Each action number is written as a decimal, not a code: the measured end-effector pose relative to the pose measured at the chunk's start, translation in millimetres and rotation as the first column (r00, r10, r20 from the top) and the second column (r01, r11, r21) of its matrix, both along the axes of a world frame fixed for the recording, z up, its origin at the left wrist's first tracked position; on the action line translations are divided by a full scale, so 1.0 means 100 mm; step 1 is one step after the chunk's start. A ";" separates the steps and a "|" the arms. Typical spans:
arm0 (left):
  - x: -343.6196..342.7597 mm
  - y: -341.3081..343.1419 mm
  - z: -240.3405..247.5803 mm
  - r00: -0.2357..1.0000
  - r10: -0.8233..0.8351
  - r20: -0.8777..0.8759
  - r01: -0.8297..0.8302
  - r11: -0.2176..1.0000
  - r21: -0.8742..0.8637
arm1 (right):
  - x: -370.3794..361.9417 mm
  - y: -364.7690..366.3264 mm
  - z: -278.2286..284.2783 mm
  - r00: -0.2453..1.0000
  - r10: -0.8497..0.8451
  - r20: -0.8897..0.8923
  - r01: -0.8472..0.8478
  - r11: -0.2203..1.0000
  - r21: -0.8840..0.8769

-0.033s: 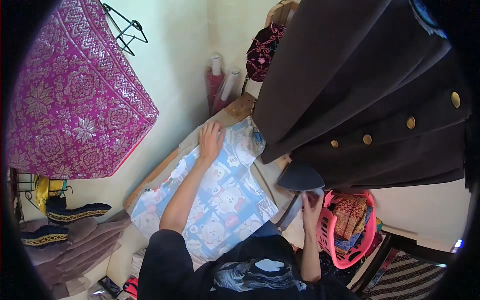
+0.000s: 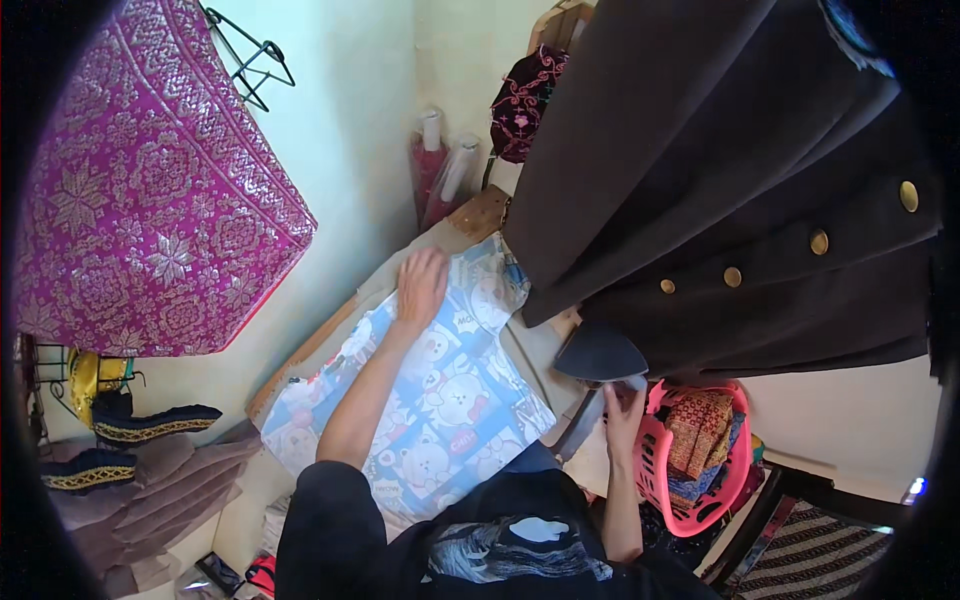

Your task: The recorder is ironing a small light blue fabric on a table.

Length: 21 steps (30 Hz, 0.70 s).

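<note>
A light blue shirt with white bear prints (image 2: 455, 395) lies spread over a padded board. My left hand (image 2: 423, 285) rests on its upper part near the collar end, fingers stretched out and holding nothing. My right hand (image 2: 624, 410) is closed on an iron (image 2: 602, 356), whose dark pointed soleplate is tilted up to face me. The handle is mostly hidden behind the soleplate and my fingers. The iron is apart from the shirt, to its right.
A pink basket (image 2: 660, 470) of folded patterned cloth stands right of my right hand. Dark brown garments with gold buttons (image 2: 720, 210) hang close above the iron. Purple brocade (image 2: 170, 200) hangs at left. The board's wooden end (image 2: 487, 212) meets the far corner, near wrapped rolls (image 2: 455, 175).
</note>
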State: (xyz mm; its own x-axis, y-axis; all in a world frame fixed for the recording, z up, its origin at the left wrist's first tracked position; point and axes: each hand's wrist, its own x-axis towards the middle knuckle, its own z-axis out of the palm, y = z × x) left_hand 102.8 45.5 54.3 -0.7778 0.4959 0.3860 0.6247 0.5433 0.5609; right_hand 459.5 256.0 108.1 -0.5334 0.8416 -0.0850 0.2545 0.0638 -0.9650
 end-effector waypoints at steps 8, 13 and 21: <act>0.37 -0.33 -0.16 0.983 -0.184 0.008 0.174 0.914 -0.367 | -0.07 0.23 0.07 0.985 0.161 -0.062 -0.162 0.987 -0.003; 0.39 -0.27 -0.10 0.986 -0.167 0.010 0.159 0.912 -0.378 | -0.58 -0.08 1.09 0.875 0.389 0.288 -0.465 0.840 0.279; 0.40 -0.31 -0.12 0.989 -0.151 -0.005 0.136 0.910 -0.392 | -1.99 -0.59 0.61 0.642 0.466 0.609 -0.736 0.598 0.317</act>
